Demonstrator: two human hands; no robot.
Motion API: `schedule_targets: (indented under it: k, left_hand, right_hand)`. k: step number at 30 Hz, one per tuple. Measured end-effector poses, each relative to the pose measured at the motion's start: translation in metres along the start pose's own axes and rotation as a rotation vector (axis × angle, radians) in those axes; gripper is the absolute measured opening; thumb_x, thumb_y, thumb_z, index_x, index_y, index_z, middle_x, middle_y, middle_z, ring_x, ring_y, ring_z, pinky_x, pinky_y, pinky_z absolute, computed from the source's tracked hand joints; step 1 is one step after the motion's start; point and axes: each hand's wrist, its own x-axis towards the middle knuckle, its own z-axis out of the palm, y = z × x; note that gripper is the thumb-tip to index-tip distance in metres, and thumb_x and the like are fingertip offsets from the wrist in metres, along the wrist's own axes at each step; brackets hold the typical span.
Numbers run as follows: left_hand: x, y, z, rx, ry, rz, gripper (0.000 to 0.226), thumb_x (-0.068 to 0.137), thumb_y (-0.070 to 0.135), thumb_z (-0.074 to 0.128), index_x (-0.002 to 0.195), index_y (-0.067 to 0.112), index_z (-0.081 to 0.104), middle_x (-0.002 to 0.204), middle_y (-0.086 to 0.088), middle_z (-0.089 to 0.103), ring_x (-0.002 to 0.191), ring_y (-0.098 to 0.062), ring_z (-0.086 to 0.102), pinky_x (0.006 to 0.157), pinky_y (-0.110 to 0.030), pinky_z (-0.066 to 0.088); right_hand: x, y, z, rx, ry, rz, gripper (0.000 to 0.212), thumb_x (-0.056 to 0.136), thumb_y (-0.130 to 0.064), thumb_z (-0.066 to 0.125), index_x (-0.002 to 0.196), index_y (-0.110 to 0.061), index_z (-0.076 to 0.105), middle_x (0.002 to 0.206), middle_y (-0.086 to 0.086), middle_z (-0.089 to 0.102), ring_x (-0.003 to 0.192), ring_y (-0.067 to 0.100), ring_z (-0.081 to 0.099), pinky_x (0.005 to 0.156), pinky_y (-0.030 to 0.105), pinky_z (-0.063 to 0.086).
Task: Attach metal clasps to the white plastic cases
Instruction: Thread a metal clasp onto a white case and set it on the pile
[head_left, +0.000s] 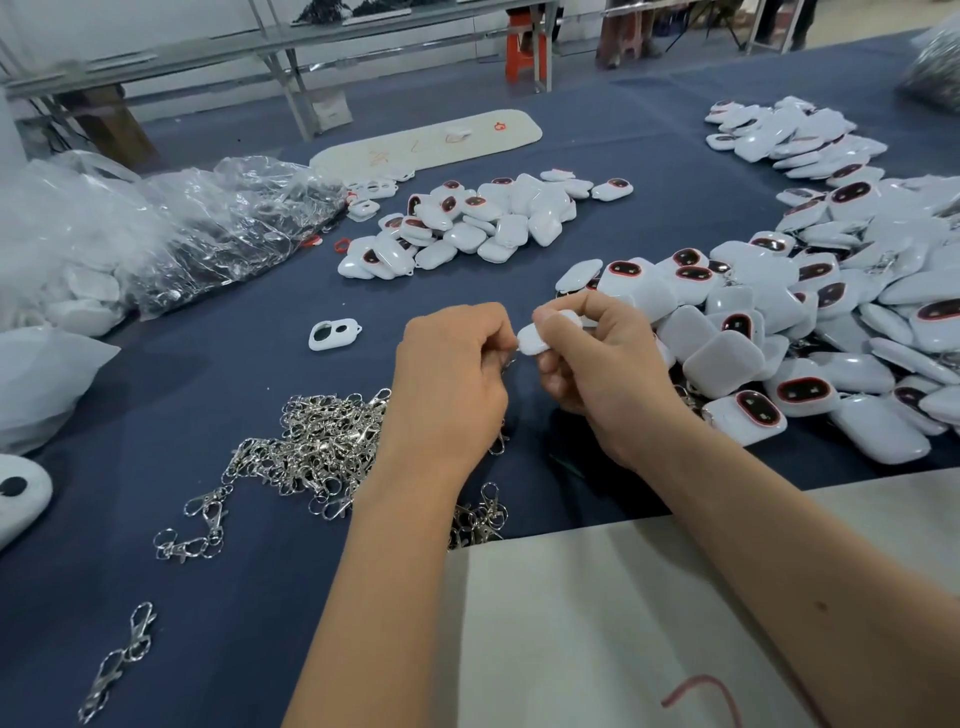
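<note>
My right hand (597, 358) grips a white plastic case (535, 338) above the blue table, its end pointing left. My left hand (452, 369) is curled beside it and pinches a small metal clasp (510, 362) at the case's edge; most of the clasp is hidden by my fingers. A heap of loose metal clasps (322, 447) lies under and left of my left wrist. A big pile of white cases (810, 332) with dark red-rimmed ovals fills the right side. A smaller pile of cases (483, 218) lies farther back in the middle.
Clear plastic bags (171, 228) sit at the left. A single white frame piece (333, 334) lies in front of them. Stray clasps (122, 660) lie near the front left. A pale board (597, 623) covers the near right. A long white tray (431, 143) is at the back.
</note>
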Motion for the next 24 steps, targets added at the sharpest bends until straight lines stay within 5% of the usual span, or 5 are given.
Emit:
schedule_targets:
  k: [3,8,15,20,24]
  left_hand:
    - [-0.002,0.001,0.002,-0.083,0.046,-0.104,0.025,0.084,-0.003,0.069,0.078,0.022,0.071,0.073,0.010,0.068,0.070,-0.010,0.064,0.066,-0.026,0.052]
    - [-0.002,0.011,0.010,-0.673,0.151,-0.405,0.018,0.090,0.001,0.072,0.087,0.019,0.076,0.084,-0.002,0.077,0.077,-0.012,0.068,0.074,-0.026,0.055]
    - [-0.003,0.018,0.006,-1.065,0.197,-0.654,0.014,0.088,-0.002,0.073,0.087,0.012,0.073,0.073,-0.004,0.073,0.068,-0.013,0.066,0.069,-0.023,0.056]
    - [-0.002,0.011,0.001,-0.952,0.201,-0.582,0.018,0.088,-0.004,0.072,0.082,0.013,0.073,0.068,-0.001,0.069,0.066,-0.013,0.063,0.067,-0.024,0.052]
    - [0.002,0.000,-0.006,-0.338,0.071,-0.255,0.024,0.086,-0.001,0.074,0.078,0.022,0.074,0.073,0.003,0.072,0.066,-0.011,0.064,0.065,-0.024,0.053]
  right_hand:
    - [-0.002,0.001,0.003,0.001,0.006,-0.021,0.006,0.101,-0.018,0.065,0.099,-0.013,0.064,0.058,0.001,0.060,0.045,0.010,0.050,0.041,0.018,0.038]
    - [0.001,-0.004,-0.003,0.182,-0.093,-0.015,0.007,0.104,-0.017,0.061,0.103,-0.010,0.062,0.062,0.001,0.062,0.046,0.010,0.053,0.037,0.016,0.033]
    - [0.002,-0.002,-0.003,0.292,-0.199,0.013,0.015,0.099,-0.013,0.064,0.111,-0.006,0.061,0.069,0.005,0.066,0.053,0.011,0.058,0.043,0.016,0.039]
    - [0.001,-0.002,-0.003,0.300,-0.215,0.011,0.023,0.094,0.001,0.067,0.116,-0.004,0.060,0.071,0.008,0.068,0.056,0.015,0.061,0.046,0.018,0.041]
    - [0.001,0.000,-0.002,0.217,-0.181,-0.011,0.020,0.094,-0.003,0.069,0.112,-0.005,0.060,0.067,0.007,0.064,0.052,0.015,0.059,0.043,0.019,0.040]
